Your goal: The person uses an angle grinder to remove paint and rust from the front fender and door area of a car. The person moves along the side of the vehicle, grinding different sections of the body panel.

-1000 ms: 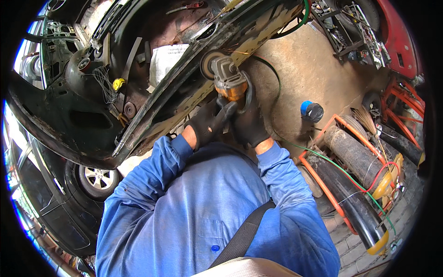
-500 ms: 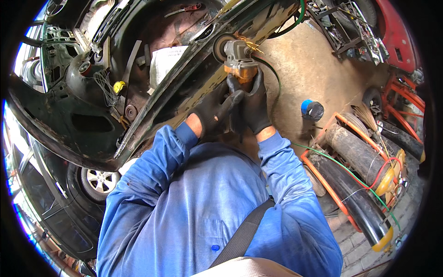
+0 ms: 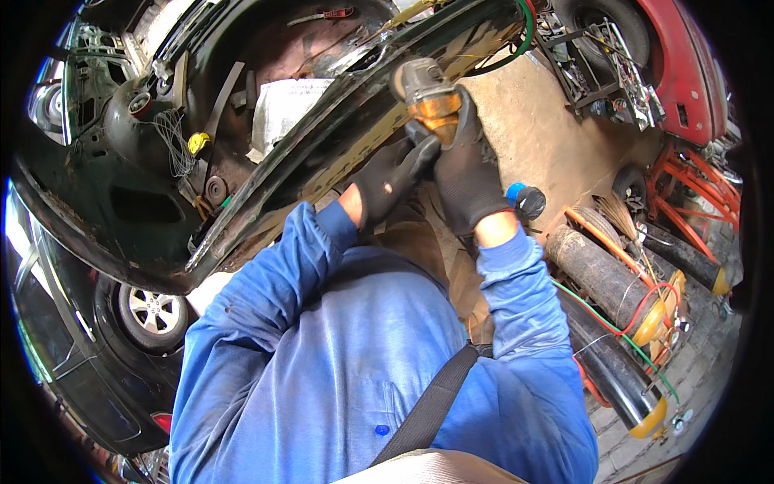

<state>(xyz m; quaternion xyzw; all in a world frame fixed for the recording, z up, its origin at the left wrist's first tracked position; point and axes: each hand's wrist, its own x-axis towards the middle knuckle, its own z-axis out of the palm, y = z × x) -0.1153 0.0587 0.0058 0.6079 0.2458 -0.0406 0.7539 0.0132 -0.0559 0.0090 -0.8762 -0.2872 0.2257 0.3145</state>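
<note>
An angle grinder (image 3: pixel 435 110) with an orange and grey body is held out in front of my chest; its head is blurred and the disc is hard to make out. My right hand (image 3: pixel 469 179), in a black glove, is wrapped round the body. Beside it my left hand (image 3: pixel 389 179), gloved too, has its fingers closed against the grinder's rear end, partly hidden by the other hand. Just left of the grinder runs the long edge of a dark green car body (image 3: pixel 310 129), with worn tan patches along its side.
White paper (image 3: pixel 286 113), a yellow roll (image 3: pixel 198 143) and coiled wire (image 3: pixel 171 137) lie in the car body. At right are gas cylinders (image 3: pixel 609 355) with hoses, a blue and black round object (image 3: pixel 528 200), an orange frame (image 3: pixel 685 189) and a red car panel (image 3: pixel 685 73).
The grinder has shifted slightly right and its head has turned. The sparks seen earlier beside it no longer show. My right forearm has moved right, and the view has shifted a little.
</note>
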